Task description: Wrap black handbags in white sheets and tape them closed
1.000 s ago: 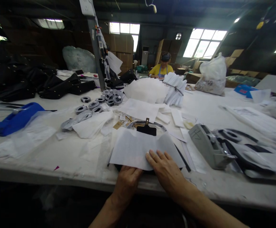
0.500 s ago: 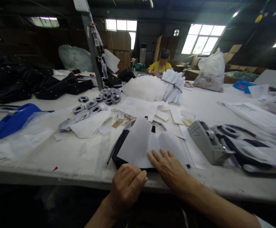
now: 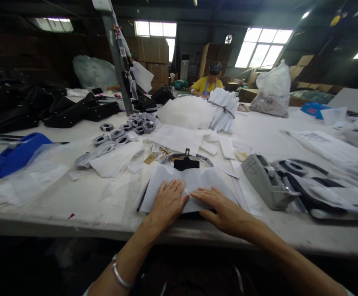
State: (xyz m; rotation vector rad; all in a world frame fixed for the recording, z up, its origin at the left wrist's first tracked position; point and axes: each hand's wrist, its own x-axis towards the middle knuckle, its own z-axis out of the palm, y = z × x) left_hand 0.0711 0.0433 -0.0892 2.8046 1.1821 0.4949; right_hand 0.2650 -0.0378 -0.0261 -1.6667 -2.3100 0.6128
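Note:
A thin white sheet (image 3: 163,176) lies over a black bag (image 3: 186,164), whose flap with a metal clasp sticks out past the sheet's far edge. My left hand (image 3: 169,201) rests flat on the sheet with its fingers stretched out. Beside it, my right hand (image 3: 220,207) also lies on the sheet, fingers extended and the thumb apart. Neither hand grips anything. Most of the bag is hidden under the sheet, though some black shows along the near edge.
Right of the bag stands a grey tape dispenser (image 3: 268,183); a blue one (image 3: 15,154) is at far left. Coiled grey straps (image 3: 117,135), stacked white sheets (image 3: 187,113) and a bundle of white strips (image 3: 224,110) lie beyond. A person (image 3: 208,84) sits across the table.
My left hand has gone from a closed grip at the bag's near edge to lying flat on the sheet. The sheet has shifted nearer, uncovering the black flap and clasp.

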